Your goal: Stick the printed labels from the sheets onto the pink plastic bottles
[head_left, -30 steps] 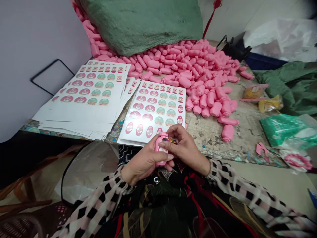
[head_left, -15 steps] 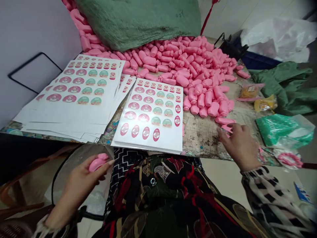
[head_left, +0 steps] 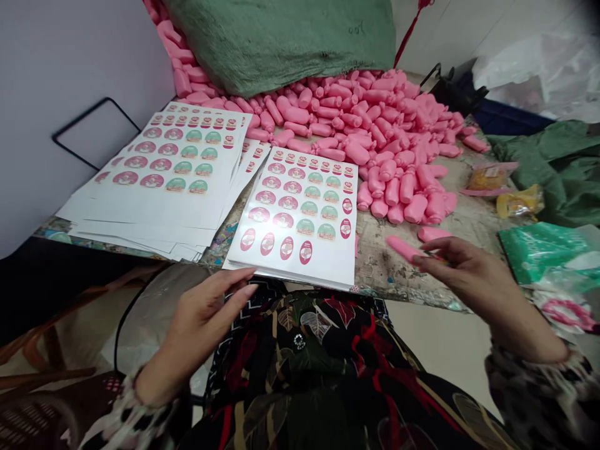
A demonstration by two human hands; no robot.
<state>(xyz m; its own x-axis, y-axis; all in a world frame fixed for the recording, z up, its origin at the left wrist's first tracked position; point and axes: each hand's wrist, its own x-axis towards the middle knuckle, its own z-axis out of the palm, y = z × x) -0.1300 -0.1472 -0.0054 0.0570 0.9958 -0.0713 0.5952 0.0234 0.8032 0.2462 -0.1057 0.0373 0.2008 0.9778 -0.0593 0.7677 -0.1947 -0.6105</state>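
Note:
My left hand (head_left: pixel 206 325) is empty, thumb and fingers apart, just off the lower left edge of a stack of sticker sheets (head_left: pixel 323 265). The top sheet carries pink and green oval, half-round and small label stickers. Over the table's right side, my right hand (head_left: pixel 469 275) pinches the end of a small pink plastic bottle (head_left: pixel 400 249), which points left. A thin dark thing shows between those fingers, too small to name. Another pink bottle (head_left: pixel 434 234) lies just behind this hand.
A big heap of pink bottles (head_left: pixel 394 150) covers the back of the table, under a green woven sack (head_left: pixel 290 44). A second pile of sticker sheets (head_left: pixel 187 212) lies left. At right are a green plastic packet (head_left: pixel 539 250), small yellow packets (head_left: pixel 520 201) and a pink-white ring (head_left: pixel 567 312).
The pink bottle has left my left hand, which has moved right and up toward the sheets. My right hand has drawn a pink bottle left and toward me from the table's right side.

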